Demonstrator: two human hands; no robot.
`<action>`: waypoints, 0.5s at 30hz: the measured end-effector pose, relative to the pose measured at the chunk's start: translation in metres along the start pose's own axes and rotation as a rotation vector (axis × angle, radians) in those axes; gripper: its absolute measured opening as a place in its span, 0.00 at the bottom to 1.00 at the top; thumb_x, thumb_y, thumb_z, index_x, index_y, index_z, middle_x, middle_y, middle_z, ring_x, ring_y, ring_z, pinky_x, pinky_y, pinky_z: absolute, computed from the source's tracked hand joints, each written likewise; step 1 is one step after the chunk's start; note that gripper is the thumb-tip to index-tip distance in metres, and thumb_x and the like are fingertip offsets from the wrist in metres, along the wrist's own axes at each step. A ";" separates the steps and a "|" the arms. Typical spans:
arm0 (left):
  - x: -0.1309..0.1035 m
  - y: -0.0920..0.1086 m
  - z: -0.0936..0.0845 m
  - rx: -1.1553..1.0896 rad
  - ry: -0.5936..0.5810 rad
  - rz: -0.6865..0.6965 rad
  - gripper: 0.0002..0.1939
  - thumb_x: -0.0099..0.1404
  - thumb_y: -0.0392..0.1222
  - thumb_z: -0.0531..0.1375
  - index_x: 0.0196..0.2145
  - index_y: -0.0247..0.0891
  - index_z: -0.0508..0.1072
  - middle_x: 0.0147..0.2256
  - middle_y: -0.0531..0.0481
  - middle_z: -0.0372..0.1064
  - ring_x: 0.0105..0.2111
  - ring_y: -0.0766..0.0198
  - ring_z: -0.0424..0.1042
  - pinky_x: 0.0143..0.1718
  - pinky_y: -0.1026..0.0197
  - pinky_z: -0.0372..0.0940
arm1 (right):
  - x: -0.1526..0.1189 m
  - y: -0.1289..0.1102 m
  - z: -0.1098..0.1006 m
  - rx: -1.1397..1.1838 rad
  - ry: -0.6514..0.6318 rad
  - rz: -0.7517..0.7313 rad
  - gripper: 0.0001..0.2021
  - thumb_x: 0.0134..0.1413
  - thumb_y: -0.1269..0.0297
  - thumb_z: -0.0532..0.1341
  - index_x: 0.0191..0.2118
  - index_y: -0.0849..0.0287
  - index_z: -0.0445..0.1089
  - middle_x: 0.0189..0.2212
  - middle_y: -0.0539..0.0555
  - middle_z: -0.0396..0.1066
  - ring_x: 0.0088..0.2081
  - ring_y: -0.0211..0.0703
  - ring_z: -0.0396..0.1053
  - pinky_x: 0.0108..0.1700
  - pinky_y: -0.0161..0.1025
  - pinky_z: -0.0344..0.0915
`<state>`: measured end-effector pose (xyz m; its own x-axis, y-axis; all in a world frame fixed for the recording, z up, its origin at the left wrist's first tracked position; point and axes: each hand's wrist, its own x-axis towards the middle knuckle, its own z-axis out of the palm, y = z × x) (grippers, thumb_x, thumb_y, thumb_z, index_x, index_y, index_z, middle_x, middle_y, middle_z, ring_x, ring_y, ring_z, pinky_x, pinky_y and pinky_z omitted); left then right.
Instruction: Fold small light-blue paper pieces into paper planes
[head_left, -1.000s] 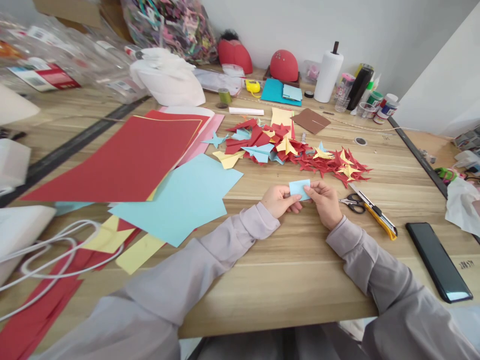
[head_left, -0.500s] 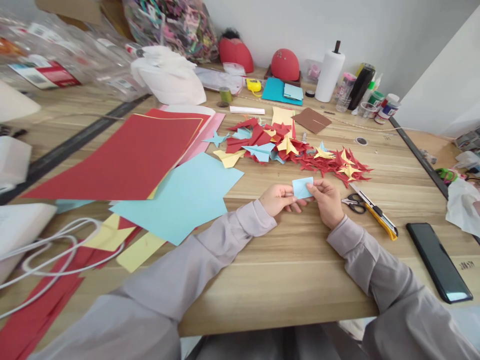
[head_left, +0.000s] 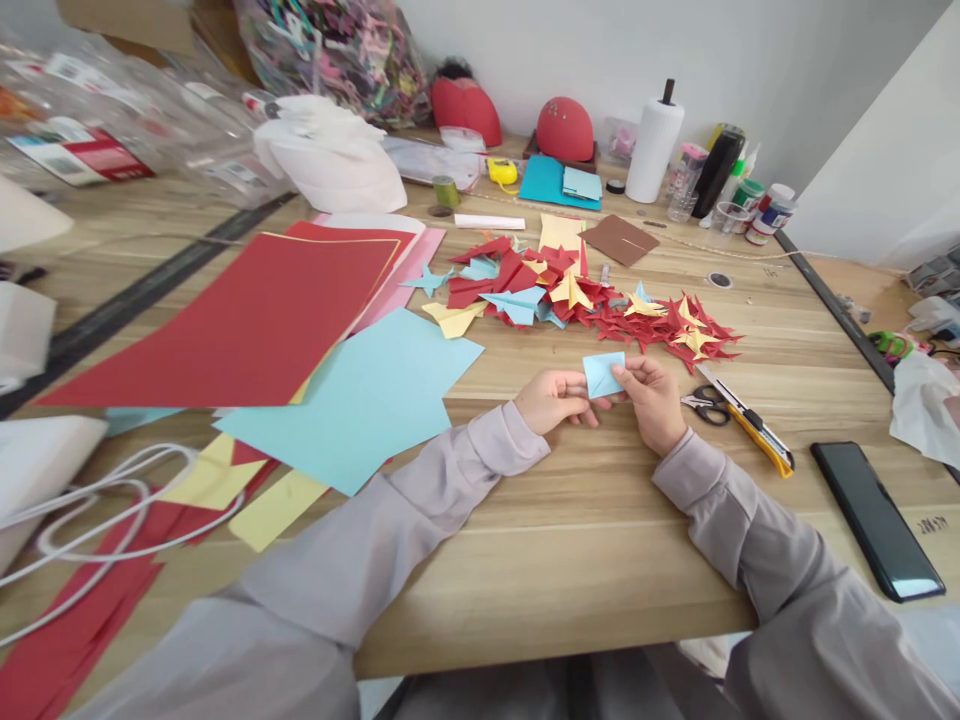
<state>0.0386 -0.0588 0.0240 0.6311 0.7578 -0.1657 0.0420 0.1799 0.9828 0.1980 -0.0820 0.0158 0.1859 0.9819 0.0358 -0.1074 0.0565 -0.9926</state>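
Observation:
A small folded piece of light blue paper (head_left: 602, 374) is held just above the table, with a diagonal crease on its face. My right hand (head_left: 654, 402) pinches its right side, thumb on the front. At the lower left edge, my left hand (head_left: 556, 400) has its fingers partly behind the paper and its thumb by the corner. Beyond both hands lies a heap of folded paper stars and planes (head_left: 570, 285) in red, yellow and blue. Black scissors (head_left: 709, 405) and a yellow box cutter (head_left: 757, 435) lie to the right of my right hand.
Large red sheets (head_left: 247, 310) and light blue sheets (head_left: 367, 390) spread out on the left, near a white cable (head_left: 120, 540). A black phone (head_left: 874, 520) lies at the right. Along the back stand a white paper-towel-like roll (head_left: 654, 150), small bottles (head_left: 769, 215) and a yellow tape measure (head_left: 502, 172).
My left thumb has drawn back slightly to the left, so more of the blue paper's lower left corner shows. My right hand keeps its pinch. The view has shifted slightly.

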 end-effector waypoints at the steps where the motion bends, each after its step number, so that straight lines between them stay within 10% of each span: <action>1: 0.000 0.000 0.001 0.004 0.011 0.002 0.14 0.50 0.38 0.61 0.36 0.31 0.73 0.35 0.41 0.75 0.25 0.65 0.73 0.23 0.67 0.61 | 0.000 0.000 0.000 0.000 -0.005 0.000 0.15 0.38 0.54 0.67 0.28 0.60 0.68 0.20 0.47 0.70 0.21 0.33 0.65 0.22 0.32 0.61; 15: 0.013 -0.004 0.019 0.059 0.330 -0.025 0.12 0.53 0.44 0.63 0.26 0.30 0.71 0.20 0.48 0.71 0.16 0.70 0.68 0.13 0.71 0.56 | 0.003 0.002 0.001 0.042 -0.070 0.021 0.17 0.35 0.53 0.68 0.28 0.59 0.67 0.21 0.47 0.69 0.22 0.32 0.63 0.22 0.30 0.59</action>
<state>0.0608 -0.0615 0.0197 0.3453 0.9174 -0.1976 0.1049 0.1715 0.9796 0.1972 -0.0788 0.0141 0.1145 0.9931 0.0244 -0.1514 0.0417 -0.9876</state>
